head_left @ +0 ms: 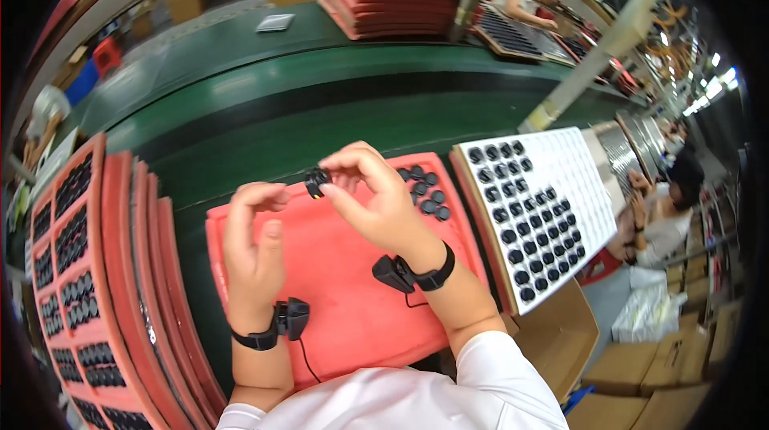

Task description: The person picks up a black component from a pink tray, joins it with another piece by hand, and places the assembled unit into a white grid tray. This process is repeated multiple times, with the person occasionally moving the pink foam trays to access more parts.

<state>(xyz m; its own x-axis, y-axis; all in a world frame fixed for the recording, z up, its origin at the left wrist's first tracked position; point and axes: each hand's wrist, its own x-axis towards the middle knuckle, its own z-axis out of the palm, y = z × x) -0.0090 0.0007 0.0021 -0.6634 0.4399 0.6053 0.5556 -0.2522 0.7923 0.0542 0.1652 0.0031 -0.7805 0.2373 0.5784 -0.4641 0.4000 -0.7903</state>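
Note:
Between the fingertips of my right hand (364, 190) is a small round black part (317, 182) with a yellow mark at its lower side. My left hand (258, 242) is beside it, fingers curved and thumb apart, holding nothing. Both hands are over a pink foam pad (352, 302). Several loose round black parts (424, 190) lie on the pad's far right corner. To the right a white tray (565, 162) holds rows of similar black parts, with bare places on its far right side.
Stacked pink trays (132, 270) filled with black parts stand at my left. Beyond the pad runs a green conveyor belt (280, 110), with more pink trays (384, 10) piled behind it. An open cardboard box (561, 334) is at lower right. Another person (657, 222) sits at the far right.

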